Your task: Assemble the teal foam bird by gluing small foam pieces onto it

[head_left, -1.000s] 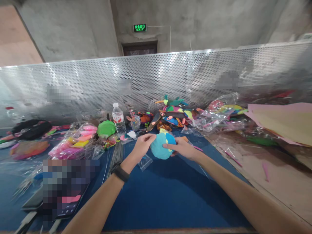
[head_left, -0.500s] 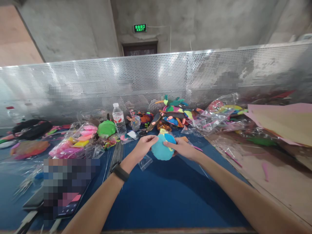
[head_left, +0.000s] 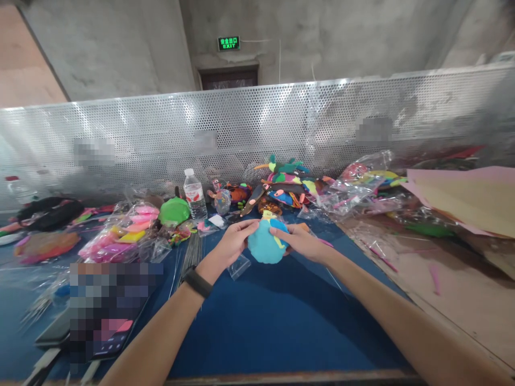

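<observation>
Between my two hands, above the blue tabletop, is a rounded light-blue clay piece (head_left: 265, 246) with darker blue and yellow patches on its upper right. My left hand (head_left: 235, 241) grips its left edge, thumb on top and the other fingers mostly hidden behind. On the right edge my right hand (head_left: 303, 242) is closed, its thumb pressed over the darker blue and yellow part. A bit of orange shows beside the right hand's fingers; what it belongs to is unclear. A small clear plastic bag (head_left: 240, 267) lies just below my left hand.
A water bottle (head_left: 195, 194) stands behind my left hand, beside a green dome-shaped piece (head_left: 174, 211). Colourful clay figures (head_left: 281, 187) are heaped at the back. Bagged clay (head_left: 132, 230) and a phone (head_left: 110, 343) lie left; cardboard (head_left: 462, 300) and paper sheets (head_left: 466, 198) right.
The view has shifted slightly. Both hands keep their hold on the clay piece, and my right thumb sits a little differently on its patches. Nothing was let go.
</observation>
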`<state>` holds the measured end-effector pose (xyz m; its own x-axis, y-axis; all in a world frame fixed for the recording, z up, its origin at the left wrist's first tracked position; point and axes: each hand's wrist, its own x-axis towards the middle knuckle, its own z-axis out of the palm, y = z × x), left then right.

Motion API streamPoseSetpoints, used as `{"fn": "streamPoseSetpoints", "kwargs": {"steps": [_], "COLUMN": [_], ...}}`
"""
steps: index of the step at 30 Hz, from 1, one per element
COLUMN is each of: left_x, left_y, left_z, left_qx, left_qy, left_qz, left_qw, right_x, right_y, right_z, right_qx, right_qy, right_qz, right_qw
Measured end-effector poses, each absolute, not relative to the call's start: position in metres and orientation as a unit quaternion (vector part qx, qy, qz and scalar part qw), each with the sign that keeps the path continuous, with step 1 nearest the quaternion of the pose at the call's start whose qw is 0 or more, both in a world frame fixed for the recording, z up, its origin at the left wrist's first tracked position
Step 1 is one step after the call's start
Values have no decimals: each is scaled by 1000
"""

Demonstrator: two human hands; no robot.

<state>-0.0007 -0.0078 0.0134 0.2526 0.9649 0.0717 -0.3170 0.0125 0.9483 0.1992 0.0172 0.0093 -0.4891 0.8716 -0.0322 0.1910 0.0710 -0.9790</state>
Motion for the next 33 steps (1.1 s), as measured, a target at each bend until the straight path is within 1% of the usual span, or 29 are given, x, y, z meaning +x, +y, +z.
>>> {"fn": "streamPoseSetpoints", "kwargs": {"steps": [3, 11, 14, 18, 26, 29, 33], "left_x": [0, -2, -3, -3, -6, -7, -3], "left_y": [-8, -9, -12, -17, -10, -10, -14], "left_z": [14, 12, 14, 14, 1, 3, 8], "left_qx": [483, 543, 559, 588, 557, 560, 566], "left_qy": [359, 456, 474, 462, 472, 479, 474], "left_qz": [511, 440, 388, 331, 374, 358, 358], "left_qw": [614, 551, 558, 576, 572, 573, 572], "right_x": [200, 199, 201, 203, 205, 207, 206], "right_y": [18, 14, 14, 16, 21, 21, 20], "right_z": [7, 6, 7, 6, 4, 5, 7], "right_qx": [-393, -388, -387, -398, -429, -412, -402], "right_qy": [-665, -689, -724, -760, -725, -735, -719], "right_qz": [558, 553, 513, 470, 499, 503, 525], "right_qw": [303, 264, 249, 209, 204, 193, 215]}}
